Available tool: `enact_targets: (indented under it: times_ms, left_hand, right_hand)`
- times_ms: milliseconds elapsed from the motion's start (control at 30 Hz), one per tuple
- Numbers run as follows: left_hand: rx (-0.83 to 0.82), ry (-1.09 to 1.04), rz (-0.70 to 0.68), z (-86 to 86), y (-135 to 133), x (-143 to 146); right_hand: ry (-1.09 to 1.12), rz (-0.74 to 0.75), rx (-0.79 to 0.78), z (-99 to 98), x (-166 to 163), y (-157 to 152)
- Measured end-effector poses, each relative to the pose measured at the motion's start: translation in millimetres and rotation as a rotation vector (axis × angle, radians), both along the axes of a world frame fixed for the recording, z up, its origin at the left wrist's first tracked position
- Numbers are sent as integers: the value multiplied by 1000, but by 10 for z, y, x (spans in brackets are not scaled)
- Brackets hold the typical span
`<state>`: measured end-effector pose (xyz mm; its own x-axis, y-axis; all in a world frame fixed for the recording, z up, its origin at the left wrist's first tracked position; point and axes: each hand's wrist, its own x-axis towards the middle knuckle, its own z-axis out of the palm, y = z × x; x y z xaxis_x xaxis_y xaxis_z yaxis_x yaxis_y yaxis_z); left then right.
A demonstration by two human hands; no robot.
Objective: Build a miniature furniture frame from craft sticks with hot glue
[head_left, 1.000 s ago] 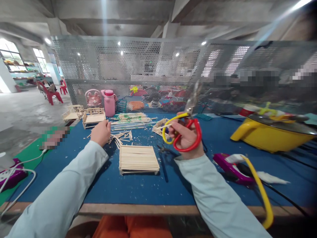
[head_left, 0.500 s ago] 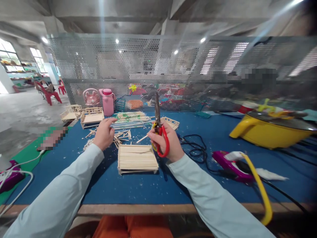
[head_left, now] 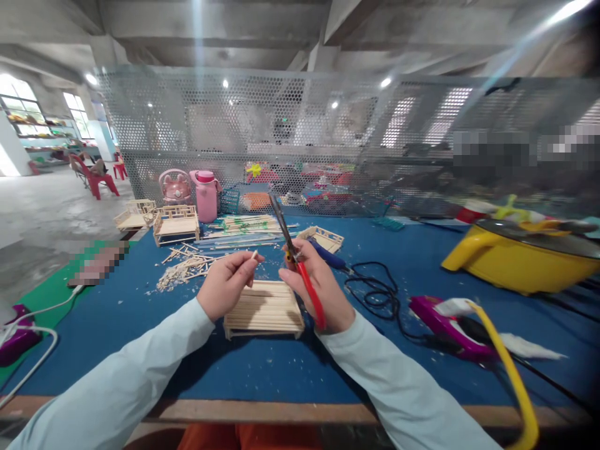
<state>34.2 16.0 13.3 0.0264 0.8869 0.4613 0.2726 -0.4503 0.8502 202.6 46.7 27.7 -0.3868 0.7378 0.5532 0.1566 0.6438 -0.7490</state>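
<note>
My right hand (head_left: pixel 319 287) grips red-handled scissors (head_left: pixel 300 269), blades pointing up and away. My left hand (head_left: pixel 227 284) is closed in a pinch on a short wooden stick (head_left: pixel 253 255) whose tip shows above the fingers. Both hands hover over a flat panel of glued wooden sticks (head_left: pixel 263 307) that lies on the blue table mat (head_left: pixel 262 369). Hands and scissors are close together, the stick tip a little left of the blades.
Loose sticks (head_left: pixel 185 270) and stick bundles (head_left: pixel 246 224) lie behind. Small stick-built furniture (head_left: pixel 177 223) and a pink flask (head_left: pixel 206 194) stand at back left. A yellow pot (head_left: pixel 525 259), a purple glue gun (head_left: pixel 445 319) and black cable (head_left: pixel 375 297) lie right. Mesh fence (head_left: pixel 300 137) behind.
My left hand left the loose stick pile and came in over the panel, now pinching a stick. My right hand, scissors in it, lowered and swung in to meet it.
</note>
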Motion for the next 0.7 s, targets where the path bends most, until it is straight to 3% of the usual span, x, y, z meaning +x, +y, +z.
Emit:
enact_targets:
  times_ms: [200,700]
  left_hand:
    - [0,-108,-63,-58,73,-73]
    - [76,50,-103,-65,54,-109]
  right_hand:
    - [-435,23,185,50,84,18]
    - [-442,111,291,-11,63,49]
